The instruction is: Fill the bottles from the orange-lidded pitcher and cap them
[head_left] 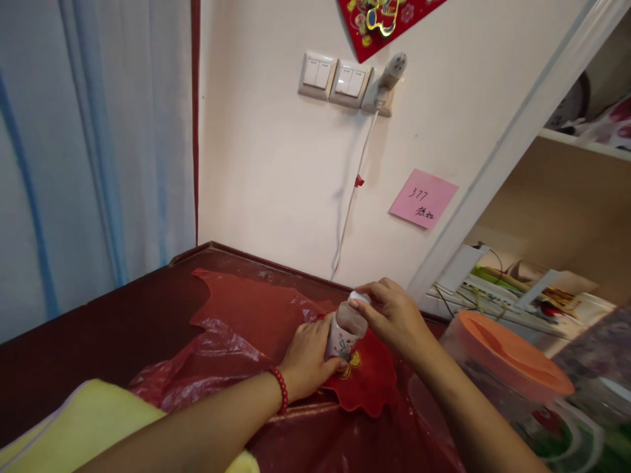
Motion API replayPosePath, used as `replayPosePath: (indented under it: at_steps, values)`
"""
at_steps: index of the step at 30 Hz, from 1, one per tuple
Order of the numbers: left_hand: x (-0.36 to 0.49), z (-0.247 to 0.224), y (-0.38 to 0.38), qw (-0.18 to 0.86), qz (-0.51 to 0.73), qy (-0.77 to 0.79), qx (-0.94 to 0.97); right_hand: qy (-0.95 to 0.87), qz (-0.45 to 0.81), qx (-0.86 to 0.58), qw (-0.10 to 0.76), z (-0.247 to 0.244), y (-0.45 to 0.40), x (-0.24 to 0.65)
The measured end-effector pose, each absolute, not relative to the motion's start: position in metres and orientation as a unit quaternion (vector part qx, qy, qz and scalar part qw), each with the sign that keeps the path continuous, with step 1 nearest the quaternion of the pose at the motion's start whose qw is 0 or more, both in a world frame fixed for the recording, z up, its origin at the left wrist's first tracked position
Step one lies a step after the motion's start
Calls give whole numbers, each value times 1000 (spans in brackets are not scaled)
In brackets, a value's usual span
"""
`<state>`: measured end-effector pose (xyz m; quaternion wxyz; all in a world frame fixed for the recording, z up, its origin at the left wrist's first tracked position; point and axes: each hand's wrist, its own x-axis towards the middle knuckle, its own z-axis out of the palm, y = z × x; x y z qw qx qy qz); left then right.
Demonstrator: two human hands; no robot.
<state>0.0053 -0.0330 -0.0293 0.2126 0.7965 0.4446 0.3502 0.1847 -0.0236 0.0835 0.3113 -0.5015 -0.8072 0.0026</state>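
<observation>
A small white cup-like container [341, 339] with a printed pattern and a clear upper part stands upright in my left hand [308, 355], whose fingers and thumb wrap round its sides. A red bead bracelet [280, 389] circles my left wrist. Above the container's rim, my right hand [394, 314] pinches a small white lid [359, 297] between thumb and fingers. Beneath the container lies a red cloth [374, 378] with a gold pattern and a wavy edge. The inside of the container is too blurred to make out.
Crumpled red plastic [246, 315] covers part of the dark red table [148, 309]. Yellow cloth [98, 420] lies at the near left. A clear jug with an orange lid [513, 351] stands close to my right forearm. Behind are a wall, a hanging white cable [349, 210] and shelves [582, 141].
</observation>
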Motion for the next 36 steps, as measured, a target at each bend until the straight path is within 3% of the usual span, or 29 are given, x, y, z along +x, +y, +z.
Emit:
replayPosePath:
  at_steps: [9,21,30,36]
  values:
    - [5,-28,-34,223,358,441,792,-804,101,-458,366,82,-26,190]
    - [5,-27,-30,214,363,431,798,-742,96,-493,444,72,-22,195]
    - [6,-30,-26,217,357,441,795,-770,27,-547,325,96,-27,174]
    - [6,-28,-26,217,353,438,798,-772,28,-562,296,99,-25,166]
